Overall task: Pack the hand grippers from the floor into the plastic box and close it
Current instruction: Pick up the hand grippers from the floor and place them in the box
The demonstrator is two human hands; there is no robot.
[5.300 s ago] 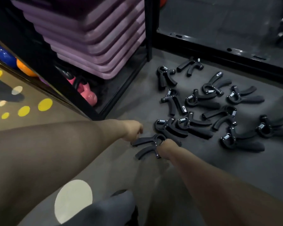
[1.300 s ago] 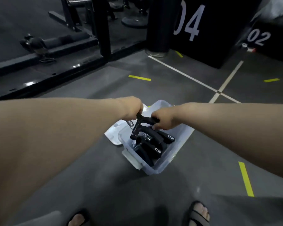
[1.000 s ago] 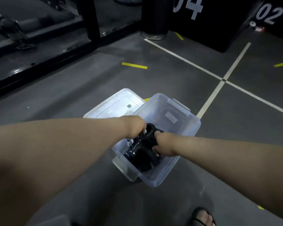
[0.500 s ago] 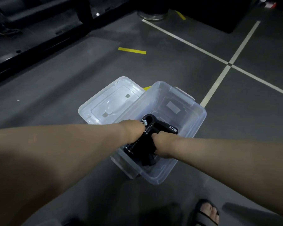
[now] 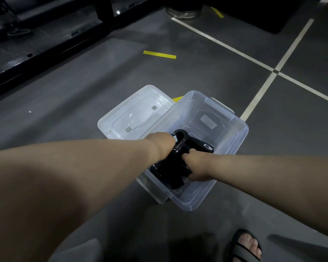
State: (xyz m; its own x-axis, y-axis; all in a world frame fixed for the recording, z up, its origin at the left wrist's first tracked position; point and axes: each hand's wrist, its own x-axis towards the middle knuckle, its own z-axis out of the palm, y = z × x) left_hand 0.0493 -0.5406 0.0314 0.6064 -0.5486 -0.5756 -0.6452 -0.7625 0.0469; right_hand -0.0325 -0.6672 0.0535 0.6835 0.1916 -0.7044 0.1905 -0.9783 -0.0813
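Two bare forearms reach forward and down into a clear plastic box [image 5: 241, 129] that sits on a dark grey floor [image 5: 74, 87]. Both hands are closed around a bundle of black hand grippers [image 5: 192, 145], held inside the box just below its rim. The left hand [image 5: 162, 146] grips the bundle near a gripper's silver spring, and the right hand [image 5: 195, 165] curls round the black handles from the other side. How many grippers are in the bundle cannot be told. The far end of the box shows bare bottom. The box's clear lid [image 5: 134, 114] lies flat on the floor, touching the box's far left side. A foot in a dark sandal [image 5: 244, 246] stands at the lower right. White lines [image 5: 261, 89] cross on the floor beyond the box, and a short strip of yellow tape [image 5: 159, 54] lies further off.
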